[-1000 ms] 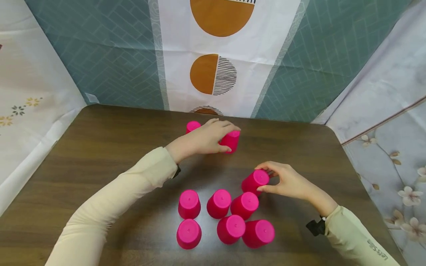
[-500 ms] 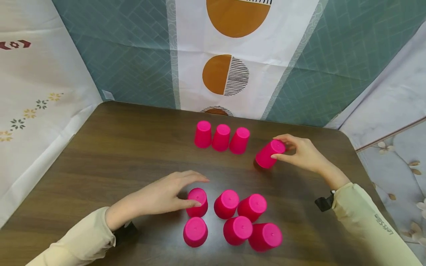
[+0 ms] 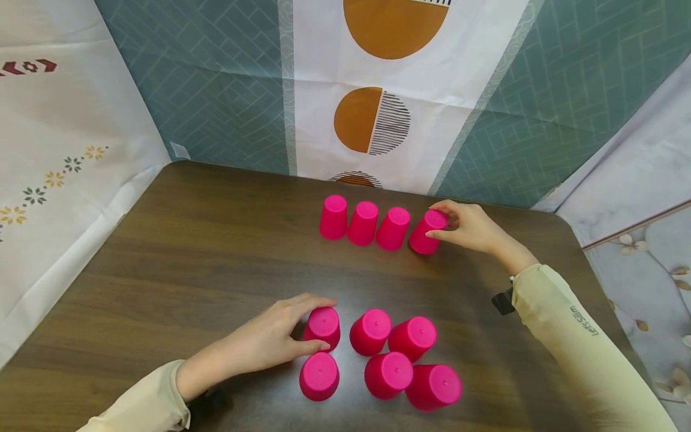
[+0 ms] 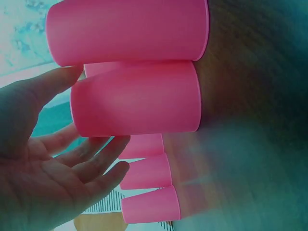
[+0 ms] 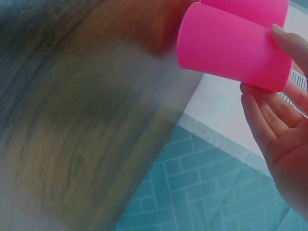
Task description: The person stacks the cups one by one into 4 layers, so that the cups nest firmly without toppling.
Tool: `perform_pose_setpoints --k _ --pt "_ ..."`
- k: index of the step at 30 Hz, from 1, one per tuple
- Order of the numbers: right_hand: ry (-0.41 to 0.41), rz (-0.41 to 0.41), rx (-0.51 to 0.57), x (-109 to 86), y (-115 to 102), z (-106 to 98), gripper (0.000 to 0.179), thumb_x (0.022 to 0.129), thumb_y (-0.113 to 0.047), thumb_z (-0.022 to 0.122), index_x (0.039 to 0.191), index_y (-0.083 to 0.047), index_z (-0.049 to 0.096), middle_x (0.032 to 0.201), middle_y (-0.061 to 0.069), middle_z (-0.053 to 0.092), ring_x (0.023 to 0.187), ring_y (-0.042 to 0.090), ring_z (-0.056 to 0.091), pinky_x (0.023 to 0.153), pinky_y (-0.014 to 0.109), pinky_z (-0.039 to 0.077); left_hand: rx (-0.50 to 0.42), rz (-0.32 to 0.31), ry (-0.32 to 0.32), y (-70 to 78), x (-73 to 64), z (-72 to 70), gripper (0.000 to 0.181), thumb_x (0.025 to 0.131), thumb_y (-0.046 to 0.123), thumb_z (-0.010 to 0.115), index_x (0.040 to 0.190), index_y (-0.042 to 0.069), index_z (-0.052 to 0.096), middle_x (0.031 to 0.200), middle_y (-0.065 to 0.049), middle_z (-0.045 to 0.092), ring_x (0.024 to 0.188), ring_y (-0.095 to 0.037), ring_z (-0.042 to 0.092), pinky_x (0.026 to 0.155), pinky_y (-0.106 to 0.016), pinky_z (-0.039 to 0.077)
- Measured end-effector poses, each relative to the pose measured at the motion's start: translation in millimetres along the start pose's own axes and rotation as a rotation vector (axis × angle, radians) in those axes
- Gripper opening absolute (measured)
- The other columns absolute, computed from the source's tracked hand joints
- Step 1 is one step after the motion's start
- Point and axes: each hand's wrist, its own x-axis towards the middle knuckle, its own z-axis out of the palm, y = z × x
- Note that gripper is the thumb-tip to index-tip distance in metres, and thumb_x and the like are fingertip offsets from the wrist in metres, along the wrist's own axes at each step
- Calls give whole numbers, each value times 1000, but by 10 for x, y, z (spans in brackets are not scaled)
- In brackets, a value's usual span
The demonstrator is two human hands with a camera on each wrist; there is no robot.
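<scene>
An upside-down pink plastic cup stands in the near group, and my left hand grips it near its base, thumb on the near side and fingers on the far side. In the left wrist view that cup stands between thumb and fingers, another pink cup close beside it. At the back, my right hand pinches the rightmost cup of a row, also upside down. The right wrist view shows this cup held near its narrow end, with a neighbouring cup partly hidden behind it.
Three more pink cups stand in the back row, left of the right hand. Several others, including a near cup and a front-right cup, stand on the wooden table. A patterned cloth hangs behind the table.
My left hand let go of a back-row cup, came down to the near group and took hold of a cup there. My right hand carried its cup back to the row's right end.
</scene>
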Motion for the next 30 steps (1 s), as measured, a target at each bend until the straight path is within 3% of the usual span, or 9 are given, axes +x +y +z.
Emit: perform_pose_setpoints --k 6,12,20,30 --pt "-48 -13 41 57 -20 35 53 75 -19 79 119 -3 55 105 14 64 97 33 64 81 42 53 -31 0 90 -54 0 86 53 76 22 77 124 12 55 117 3 60 105 -12 58 87 -35 51" --pt "-59 -14 60 75 -20 78 53 76 -18 78 121 -4 54 104 12 65 97 29 64 81 40 53 -74 -19 132 -95 2 127 53 71 20 82 117 12 59 108 5 63 98 -10 60 84 -36 52" --pt "-81 -43 57 111 -17 85 58 74 -12 79 124 -3 52 101 11 67 95 25 65 82 39 53 -95 -27 125 -104 2 110 52 70 22 82 116 11 62 106 4 65 98 -12 62 84 -36 52" --pt "-82 -8 108 107 -38 127 60 75 -9 77 128 -3 49 104 14 65 97 28 64 84 41 51 -102 -38 134 -121 7 127 50 70 24 83 115 15 63 103 7 67 96 -12 63 83 -37 52"
